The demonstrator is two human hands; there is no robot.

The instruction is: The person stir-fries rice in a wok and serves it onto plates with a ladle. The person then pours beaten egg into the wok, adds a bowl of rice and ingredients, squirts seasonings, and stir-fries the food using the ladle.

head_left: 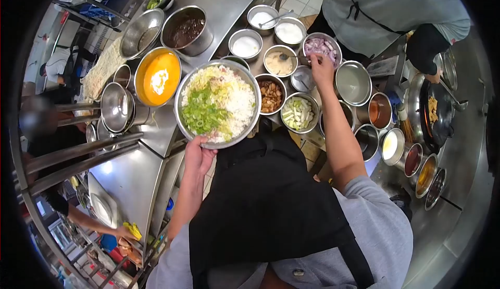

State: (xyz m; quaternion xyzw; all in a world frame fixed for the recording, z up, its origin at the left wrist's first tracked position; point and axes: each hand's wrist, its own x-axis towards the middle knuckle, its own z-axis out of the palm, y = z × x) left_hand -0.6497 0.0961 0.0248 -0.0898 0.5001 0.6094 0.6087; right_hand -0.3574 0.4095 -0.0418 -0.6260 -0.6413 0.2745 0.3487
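Note:
My left hand (196, 156) grips the near rim of a wide metal bowl (229, 144), thumb on the rim and fingers beneath. In it lies white rice (240, 107) with sliced green onion (205, 113) and pale yellow shreds on top. My right hand (322, 70) reaches forward, its fingers closed on the dark handle of a spoon (302, 59). The spoon's head rests in a tin of beige powder (278, 66). Just beyond my fingers is a bowl of chopped red onion (322, 45). A small metal container (302, 79) sits below the spoon handle.
Around my hands stand tins of white powder (245, 46), browned chunks (271, 95) and pale green pieces (298, 113). An orange sauce pot (158, 75) is at left. A co-worker (388, 15) in grey stands ahead right, near a wok (436, 113). Another person's hand (125, 231) shows lower left.

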